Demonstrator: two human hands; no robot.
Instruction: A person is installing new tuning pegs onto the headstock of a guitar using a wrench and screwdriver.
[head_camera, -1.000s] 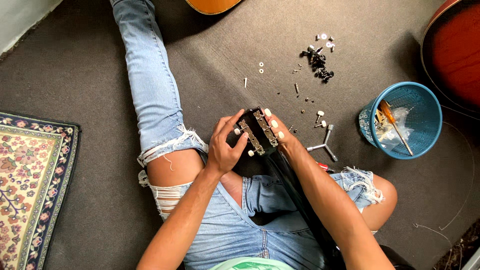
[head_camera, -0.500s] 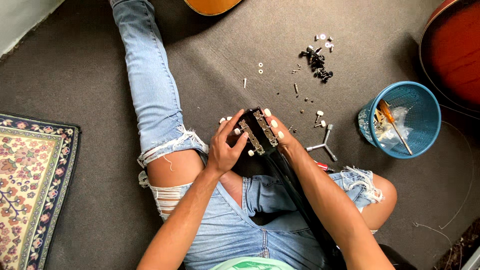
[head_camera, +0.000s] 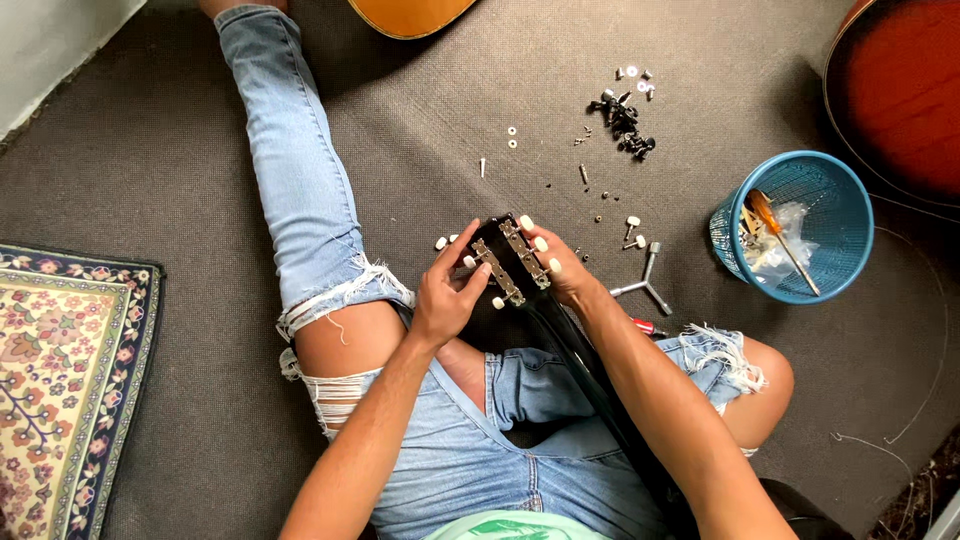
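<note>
Black guitar headstock (head_camera: 512, 262) on my lap | my left hand (head_camera: 447, 290) grips its left edge | my right hand (head_camera: 565, 272) clasps its right edge | loose screws (head_camera: 622, 115) on carpet (head_camera: 180, 180)

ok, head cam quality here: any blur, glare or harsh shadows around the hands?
Head view: sharp overall, soft even light, no glare. Left hand and right hand on the black guitar headstock look crisp; only faint shadow under them on the grey carpet. Small screws resolve clearly. Slight wide-angle stretch at edges.

Headstock (head_camera: 510, 262) lies between both hands — loose parts (head_camera: 622, 112) beyond it, basket (head_camera: 835, 190) right, rug (head_camera: 60, 370) left.
</note>
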